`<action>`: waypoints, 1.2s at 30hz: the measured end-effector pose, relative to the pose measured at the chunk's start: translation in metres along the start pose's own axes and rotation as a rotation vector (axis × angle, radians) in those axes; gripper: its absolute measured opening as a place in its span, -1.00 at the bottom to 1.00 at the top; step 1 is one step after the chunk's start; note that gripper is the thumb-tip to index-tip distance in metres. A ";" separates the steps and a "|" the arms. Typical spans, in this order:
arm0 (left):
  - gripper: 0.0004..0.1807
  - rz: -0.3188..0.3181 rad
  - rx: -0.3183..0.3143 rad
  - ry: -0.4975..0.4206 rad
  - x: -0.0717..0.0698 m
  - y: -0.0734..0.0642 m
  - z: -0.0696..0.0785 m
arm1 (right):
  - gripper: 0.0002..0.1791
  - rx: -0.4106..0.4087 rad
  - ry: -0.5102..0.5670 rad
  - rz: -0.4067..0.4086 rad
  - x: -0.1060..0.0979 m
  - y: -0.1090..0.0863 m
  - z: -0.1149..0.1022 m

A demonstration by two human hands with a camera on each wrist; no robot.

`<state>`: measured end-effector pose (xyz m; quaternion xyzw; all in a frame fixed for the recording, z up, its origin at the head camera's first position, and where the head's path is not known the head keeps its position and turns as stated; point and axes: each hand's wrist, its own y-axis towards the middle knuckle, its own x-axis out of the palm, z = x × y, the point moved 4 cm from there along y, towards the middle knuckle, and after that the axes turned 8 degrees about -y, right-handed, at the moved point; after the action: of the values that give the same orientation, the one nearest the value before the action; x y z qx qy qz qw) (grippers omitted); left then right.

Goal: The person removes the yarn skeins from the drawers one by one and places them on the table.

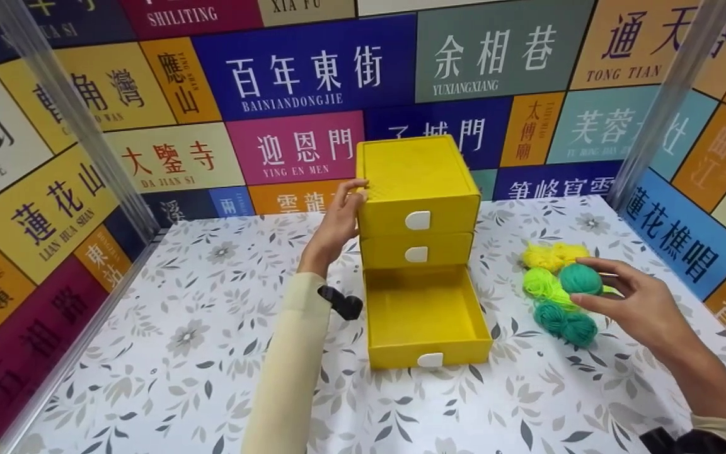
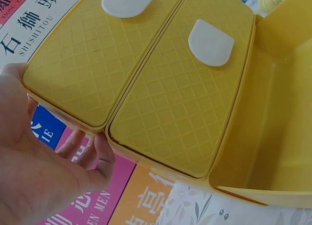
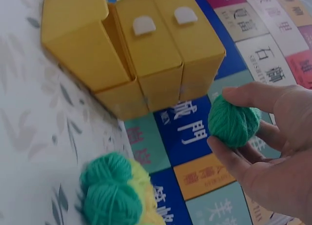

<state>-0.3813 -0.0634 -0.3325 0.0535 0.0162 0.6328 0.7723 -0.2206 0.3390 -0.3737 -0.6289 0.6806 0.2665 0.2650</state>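
A yellow three-drawer box (image 1: 416, 170) stands on the table, its bottom drawer (image 1: 429, 309) pulled out and bare inside. My left hand (image 1: 338, 224) rests against the box's upper left side, fingers at the top edge; the left wrist view shows the thumb and fingertips along that side. Between thumb and fingers, my right hand (image 1: 637, 302) pinches a green yarn ball (image 3: 234, 120), raised above the other yarn. Below it lie two teal yarn balls (image 1: 566, 323), a lime yarn bundle (image 1: 542, 284) and yellow yarn (image 1: 546, 255).
A floral cloth (image 1: 212, 340) covers the table. Behind it rises a wall of coloured street-name panels (image 1: 306, 69). Clear upright posts (image 1: 672, 94) stand at the table's back corners. The two upper drawers, with white tabs (image 1: 418, 220), are closed.
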 end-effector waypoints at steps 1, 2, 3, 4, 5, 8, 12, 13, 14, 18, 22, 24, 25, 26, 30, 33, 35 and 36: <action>-0.64 0.002 -0.002 0.001 0.000 0.000 0.000 | -0.22 -0.006 0.006 0.010 -0.001 0.000 0.004; -0.64 0.005 -0.004 0.003 0.000 0.000 0.000 | -0.23 -0.010 0.012 0.018 -0.003 -0.001 0.009; -0.64 0.007 -0.005 0.005 0.000 0.000 0.000 | -0.24 -0.010 0.014 0.024 -0.004 -0.001 0.013; -0.64 0.006 -0.006 0.005 0.000 0.000 0.000 | -0.24 -0.009 0.013 0.027 -0.006 -0.001 0.017; -0.64 0.005 -0.006 0.003 0.000 0.000 0.000 | -0.23 -0.001 0.009 0.026 -0.007 -0.001 0.021; -0.64 0.001 -0.007 0.000 0.000 0.000 -0.001 | -0.19 0.022 -0.035 0.021 -0.009 0.001 0.033; -0.64 0.000 0.000 -0.003 0.000 -0.001 -0.001 | -0.13 0.039 -0.114 -0.008 -0.009 0.003 0.046; -0.64 -0.003 0.001 -0.004 0.000 -0.001 -0.001 | -0.11 0.045 -0.128 -0.019 -0.009 0.003 0.049; -0.64 -0.005 0.002 -0.004 0.001 -0.001 -0.001 | -0.10 0.051 -0.136 -0.031 -0.009 0.004 0.052; -0.64 -0.010 0.001 -0.006 0.001 -0.002 0.000 | -0.08 0.071 -0.174 -0.071 -0.009 0.005 0.064; -0.64 -0.009 0.000 -0.001 0.001 -0.001 0.000 | -0.11 0.075 -0.215 -0.097 -0.009 0.007 0.075; -0.64 -0.006 -0.001 0.003 0.001 -0.001 0.000 | -0.12 0.078 -0.233 -0.109 -0.009 0.009 0.080; -0.64 -0.005 -0.001 0.004 0.001 0.000 0.000 | -0.13 0.079 -0.243 -0.116 -0.009 0.009 0.082; -0.64 -0.003 -0.002 0.007 0.001 0.000 0.000 | -0.13 0.081 -0.253 -0.124 -0.009 0.010 0.084; -0.64 0.002 -0.001 0.005 0.002 0.000 0.000 | -0.12 0.084 -0.278 -0.159 -0.009 0.011 0.091; -0.64 0.003 0.001 0.007 0.001 0.000 0.000 | -0.07 0.084 -0.275 -0.190 -0.008 0.011 0.094; -0.64 0.000 0.000 0.008 0.001 0.000 0.000 | -0.06 0.095 -0.270 -0.209 -0.007 0.010 0.096; -0.64 0.000 -0.002 0.012 0.001 0.000 -0.001 | -0.06 0.099 -0.265 -0.214 -0.007 0.010 0.098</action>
<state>-0.3808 -0.0622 -0.3330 0.0491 0.0200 0.6331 0.7722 -0.2274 0.4125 -0.4386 -0.6434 0.5811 0.2836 0.4098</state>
